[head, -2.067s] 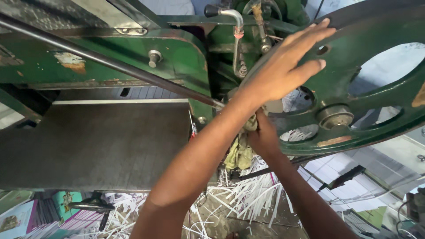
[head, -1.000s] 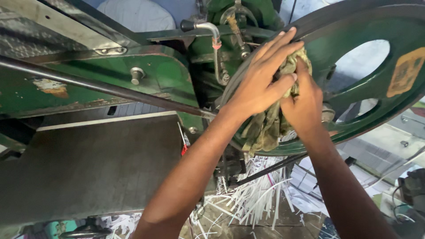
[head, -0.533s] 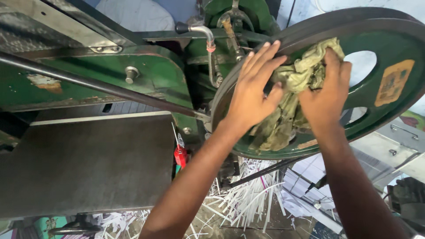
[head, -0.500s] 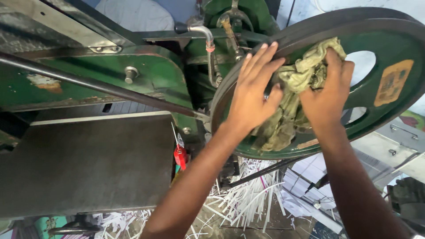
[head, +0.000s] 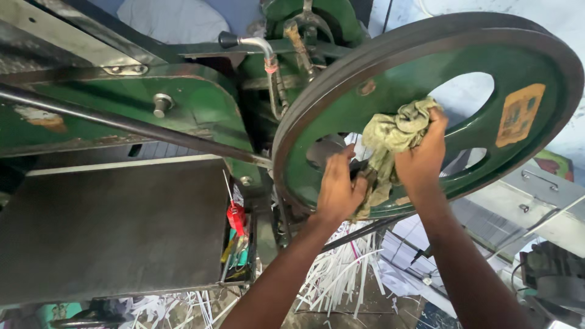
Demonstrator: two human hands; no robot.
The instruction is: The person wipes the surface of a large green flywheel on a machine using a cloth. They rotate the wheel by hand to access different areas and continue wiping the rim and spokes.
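Both forearms come up from the near edge and reach away toward the big green flywheel (head: 463,67), the left arm slanting up from the lower middle, the right arm rising more steeply from the lower right.

The right hand (head: 420,159) is closed in a fist around the upper part of a dirty yellowish rag (head: 390,137), knuckles toward the viewer, and it presses the cloth against the wheel's green face just left of the large round cutout. The left hand (head: 337,186) sits lower and to the left, fingers curled loosely; it rests against the wheel beside the hub opening, and its fingertips touch the hanging end of the rag. How firmly it pinches the cloth cannot be told.

The rag runs lengthwise from upper right to lower left, bunched at the top and trailing down between the two hands.

The flywheel stands on edge at the right of the machine, its face tilted toward the viewer. To the left lies a flat dark metal table (head: 109,231), and white paper strips (head: 341,280) litter the floor beneath.
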